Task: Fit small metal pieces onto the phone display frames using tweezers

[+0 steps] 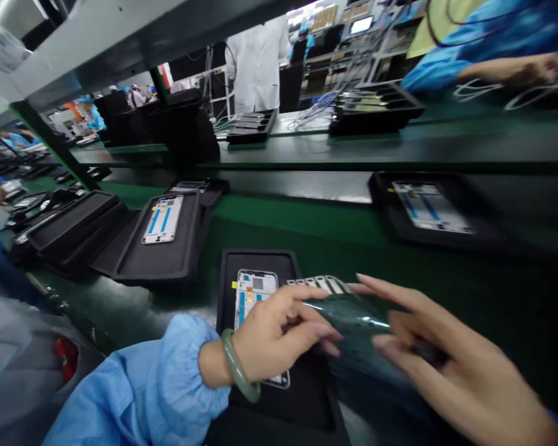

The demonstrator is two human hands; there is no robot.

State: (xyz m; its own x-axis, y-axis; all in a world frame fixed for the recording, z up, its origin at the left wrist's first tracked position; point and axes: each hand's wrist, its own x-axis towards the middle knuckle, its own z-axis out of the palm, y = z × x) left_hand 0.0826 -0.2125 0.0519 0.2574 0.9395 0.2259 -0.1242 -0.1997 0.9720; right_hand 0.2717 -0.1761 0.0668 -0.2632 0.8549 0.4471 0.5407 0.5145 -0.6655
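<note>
A glossy, see-through plastic sheet (pixel 360 316) stretches between my two hands, with a row of small pale tabs (pixel 323 284) at its far edge. My left hand (pixel 279 334), under a green bangle (pixel 239 365) and a light blue sleeve, pinches the sheet's left side. On the right side, my right hand (pixel 446 353) is closed with thumb and fingers on the sheet; motion blurs it a little. Beneath my left hand lies a phone frame (pixel 258 280) with blue strips and a yellow tab, partly hidden, in a black foam tray (pixel 288 260).
To the left, another phone frame (pixel 163 218) rests in a black tray (pixel 155 266) beside stacked trays (pixel 74 229). A third frame (pixel 430 207) lies in a tray at right. Behind runs a raised shelf (pixel 302 148) with parts trays; a co-worker's hand (pixel 530 67) holds white cables.
</note>
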